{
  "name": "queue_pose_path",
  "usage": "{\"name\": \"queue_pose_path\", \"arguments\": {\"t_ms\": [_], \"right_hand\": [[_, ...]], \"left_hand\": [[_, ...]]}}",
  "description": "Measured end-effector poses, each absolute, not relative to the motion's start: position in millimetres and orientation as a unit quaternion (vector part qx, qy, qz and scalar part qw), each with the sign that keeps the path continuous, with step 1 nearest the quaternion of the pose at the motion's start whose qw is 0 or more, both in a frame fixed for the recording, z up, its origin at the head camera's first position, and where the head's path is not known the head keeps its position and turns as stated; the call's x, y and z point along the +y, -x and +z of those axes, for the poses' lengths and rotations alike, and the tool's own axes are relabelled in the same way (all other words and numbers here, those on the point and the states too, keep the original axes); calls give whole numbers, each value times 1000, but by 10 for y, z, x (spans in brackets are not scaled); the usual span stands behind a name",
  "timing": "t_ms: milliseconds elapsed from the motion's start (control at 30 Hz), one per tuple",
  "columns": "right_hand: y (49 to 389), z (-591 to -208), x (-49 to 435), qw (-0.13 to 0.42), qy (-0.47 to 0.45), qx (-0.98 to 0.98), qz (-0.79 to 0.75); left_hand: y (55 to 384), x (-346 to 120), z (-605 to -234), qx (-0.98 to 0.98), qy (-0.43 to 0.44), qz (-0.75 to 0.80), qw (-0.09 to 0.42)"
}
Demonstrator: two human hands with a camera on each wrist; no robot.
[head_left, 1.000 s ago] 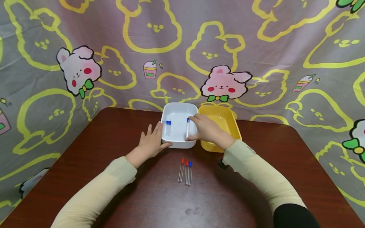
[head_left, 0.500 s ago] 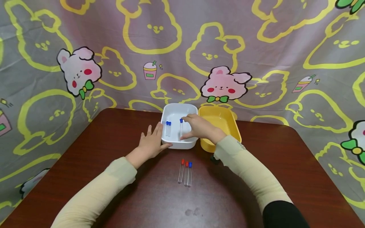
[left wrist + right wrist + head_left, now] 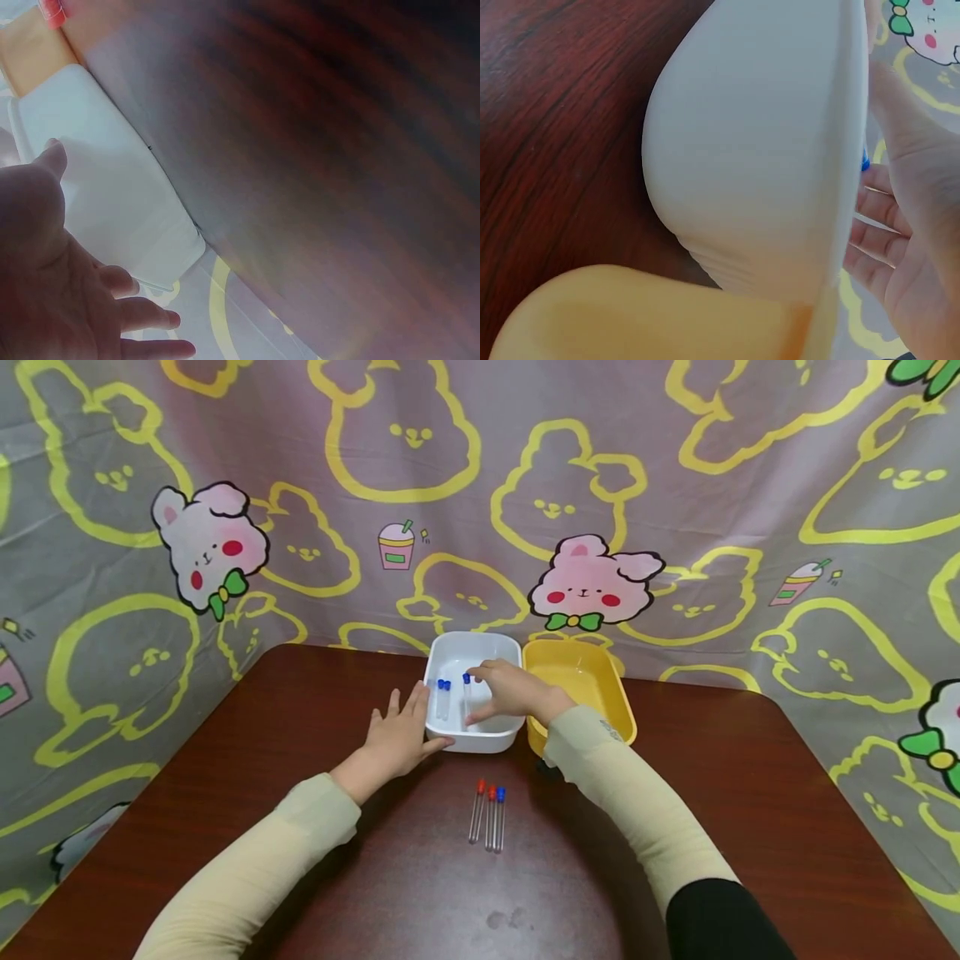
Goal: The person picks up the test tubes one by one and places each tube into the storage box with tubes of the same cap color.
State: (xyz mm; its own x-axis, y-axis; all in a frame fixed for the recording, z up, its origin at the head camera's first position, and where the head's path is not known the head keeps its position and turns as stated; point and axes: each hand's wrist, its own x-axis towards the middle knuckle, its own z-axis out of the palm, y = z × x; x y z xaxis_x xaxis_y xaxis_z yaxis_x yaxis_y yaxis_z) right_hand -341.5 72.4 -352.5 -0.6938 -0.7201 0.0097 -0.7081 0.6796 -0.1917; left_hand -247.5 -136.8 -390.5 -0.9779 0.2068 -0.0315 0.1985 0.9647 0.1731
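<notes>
In the head view my right hand (image 3: 513,689) reaches into the white bin (image 3: 480,743) and pinches a test tube (image 3: 467,700) with a blue cap, fingers at the cap and thumb near the lower end. Two more blue-capped test tubes (image 3: 443,700) lie side by side in the bin, to the left. My left hand (image 3: 396,737) rests with spread fingers at the bin's left front corner. Seen from the right wrist, the bin's wall (image 3: 757,135) covers most of the tube, and only a blue cap (image 3: 865,160) shows by the fingers.
A yellow bin (image 3: 581,675) stands against the right side of the white one. In front, on the brown table (image 3: 360,877), lie two red-capped test tubes (image 3: 490,820) and a blue-capped one (image 3: 500,825). A patterned cloth (image 3: 450,468) hangs behind.
My right hand has carried the blue-capped test tube leftward inside the white bin, closer to the two lying there. The left hand has stayed in place.
</notes>
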Motion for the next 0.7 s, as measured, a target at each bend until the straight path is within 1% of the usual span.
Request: {"name": "queue_pose_path", "arguments": {"t_ms": [367,700], "right_hand": [[3522,-3616,585,68,348,932,-73],[3600,-3699,483,67,330,940,-53]], "left_hand": [[2467,-1377,-3915,991,-102,88,21],[2470,-1379,-3918,991,-105,81,18]]}}
